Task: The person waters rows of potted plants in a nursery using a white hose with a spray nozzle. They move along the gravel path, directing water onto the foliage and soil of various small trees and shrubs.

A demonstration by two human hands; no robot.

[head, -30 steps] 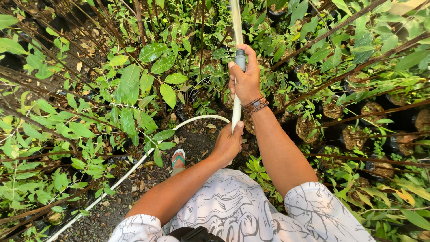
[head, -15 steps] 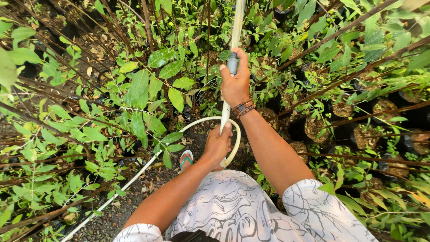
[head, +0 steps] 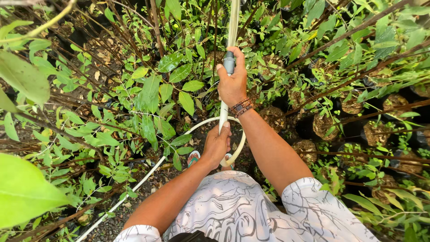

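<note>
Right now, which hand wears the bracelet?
The right hand, higher on the hose; a beaded bracelet circles its wrist. The left hand grips lower, bare-wristed.

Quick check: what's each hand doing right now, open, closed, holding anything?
Left hand: closed on the white hose.
Right hand: closed on the same hose, higher up.

cream hose [head: 222, 114], white swirl-patterned shirt [head: 233, 210], green leaves [head: 150, 89].
</note>
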